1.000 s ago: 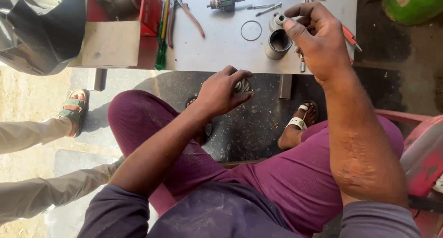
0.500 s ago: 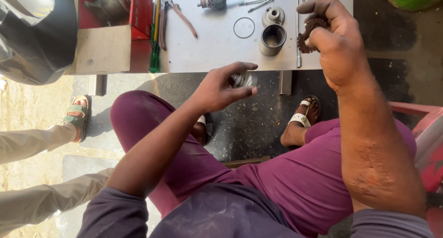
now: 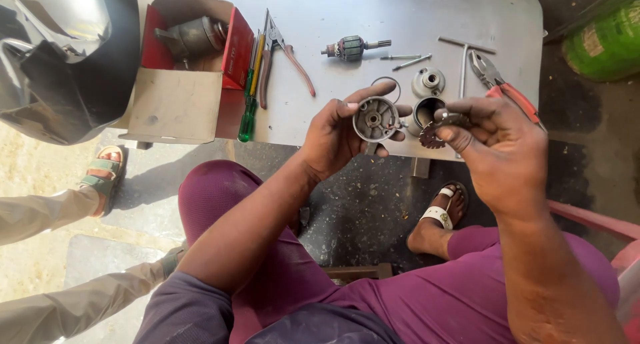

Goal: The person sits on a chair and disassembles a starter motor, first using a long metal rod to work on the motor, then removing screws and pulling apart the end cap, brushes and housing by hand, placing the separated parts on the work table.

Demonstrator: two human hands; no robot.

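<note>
The left hand grips a round grey metal housing cap; the right hand pinches a small dark toothed gear; held over the grey metal table edge, the gear could slip floorward.

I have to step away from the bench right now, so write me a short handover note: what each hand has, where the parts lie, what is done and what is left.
Left hand: holds the round grey end cover, open face up.
Right hand: pinches a small toothed gear piece beside the cover.
On the table: armature, cylindrical housing, round cap, wire ring, pliers, screwdrivers.
Done: the unit lies in separate parts.
Left: gear piece and cover are not yet joined.
</note>
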